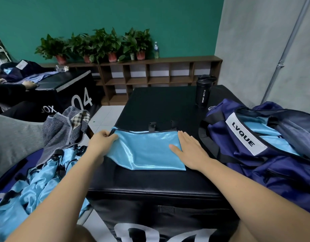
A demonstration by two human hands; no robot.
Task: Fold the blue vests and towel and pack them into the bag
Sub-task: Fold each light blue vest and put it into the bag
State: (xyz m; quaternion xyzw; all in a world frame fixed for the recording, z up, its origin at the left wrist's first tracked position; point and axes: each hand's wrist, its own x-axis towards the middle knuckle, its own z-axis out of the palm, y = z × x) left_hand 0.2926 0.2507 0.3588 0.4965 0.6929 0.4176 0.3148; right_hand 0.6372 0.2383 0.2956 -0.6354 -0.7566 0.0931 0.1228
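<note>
Here: left hand point(102, 142) pinches edge of glossy rectangular blue vest point(147, 151); right hand point(190, 151) fingers point(184, 139) straight, pressing it.

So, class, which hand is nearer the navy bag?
Right. The right hand presses on the folded vest at its end beside the navy bag; the left hand pinches its opposite corner, farther away.
</note>
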